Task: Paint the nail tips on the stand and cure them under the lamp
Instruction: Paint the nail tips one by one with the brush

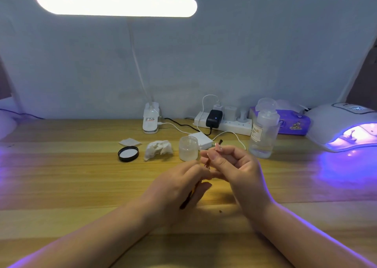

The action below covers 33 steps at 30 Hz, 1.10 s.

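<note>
Nearest the camera, two bare forearms are seen over the wooden table. A thin brush w/ dark handle is gripped by the left hand, fingers curled round it, handle end pointing back toward the wrist. The right hand is held just beside the left, fingertips nearly touching; a small pinkish nail tip on a short stick is pinched btwn its thumb and fingers, raised above the table. Blur hides finer detail there.

Just behind the hands, an open frosted jar is stood upright, w/ a crumpled tissue to its left, then a black lid laid inside-up, and a small white pad behind that. A clear pump bottle is stood right of the jar.

Far right, the curing lamp is lit purple; a stand is seen inside it. At the back wall: power strip w/ plugs, purple tissue pack, and a clip-on desk light, switched on.
</note>
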Each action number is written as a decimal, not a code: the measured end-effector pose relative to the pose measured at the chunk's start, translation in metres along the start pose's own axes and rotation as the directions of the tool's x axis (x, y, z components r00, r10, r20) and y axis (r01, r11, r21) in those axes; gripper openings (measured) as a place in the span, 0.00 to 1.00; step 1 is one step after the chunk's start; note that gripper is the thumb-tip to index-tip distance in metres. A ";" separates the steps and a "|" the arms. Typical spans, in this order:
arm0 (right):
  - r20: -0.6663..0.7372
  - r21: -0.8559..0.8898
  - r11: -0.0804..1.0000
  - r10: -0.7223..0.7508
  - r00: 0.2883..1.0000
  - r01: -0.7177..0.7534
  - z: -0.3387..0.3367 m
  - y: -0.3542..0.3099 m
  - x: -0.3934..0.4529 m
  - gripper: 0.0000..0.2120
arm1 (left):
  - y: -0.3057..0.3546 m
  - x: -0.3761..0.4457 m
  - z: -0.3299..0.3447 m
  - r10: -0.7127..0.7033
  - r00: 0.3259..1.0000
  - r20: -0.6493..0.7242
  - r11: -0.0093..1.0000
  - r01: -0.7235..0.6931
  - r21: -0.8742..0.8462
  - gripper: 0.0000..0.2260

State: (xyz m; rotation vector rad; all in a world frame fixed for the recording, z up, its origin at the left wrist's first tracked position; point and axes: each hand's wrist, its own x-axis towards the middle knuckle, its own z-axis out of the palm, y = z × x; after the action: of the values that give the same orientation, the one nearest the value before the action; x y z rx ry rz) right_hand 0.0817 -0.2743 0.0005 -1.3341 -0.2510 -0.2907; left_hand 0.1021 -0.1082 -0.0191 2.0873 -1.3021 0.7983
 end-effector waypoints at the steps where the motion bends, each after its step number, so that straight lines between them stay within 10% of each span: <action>1: -0.005 -0.002 1.000 -0.017 1.000 0.017 0.000 -0.002 0.000 0.16 | -0.001 0.000 -0.001 -0.035 0.999 -0.033 0.999 0.034 -0.020 0.06; 6: -0.022 -0.205 0.973 -0.115 0.993 0.109 -0.005 -0.001 0.003 0.15 | -0.011 0.001 -0.009 -0.222 0.950 -0.219 0.964 0.181 -0.192 0.05; 14: 0.160 -0.574 0.778 -0.198 0.967 0.254 -0.011 0.021 -0.002 0.05 | -0.043 0.024 -0.038 -0.639 0.686 -0.350 0.741 0.424 -0.521 0.06; 33: 0.207 -0.826 0.521 -0.077 0.975 0.216 -0.013 0.028 -0.001 0.04 | -0.065 0.078 -0.034 -0.692 0.722 -0.007 0.722 0.691 -0.020 0.11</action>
State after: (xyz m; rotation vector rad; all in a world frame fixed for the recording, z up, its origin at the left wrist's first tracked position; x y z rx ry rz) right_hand 0.0912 -0.2809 -0.0282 -2.3410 -0.3712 -0.4983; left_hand 0.1822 -0.1051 0.0512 2.2953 -0.4112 0.4479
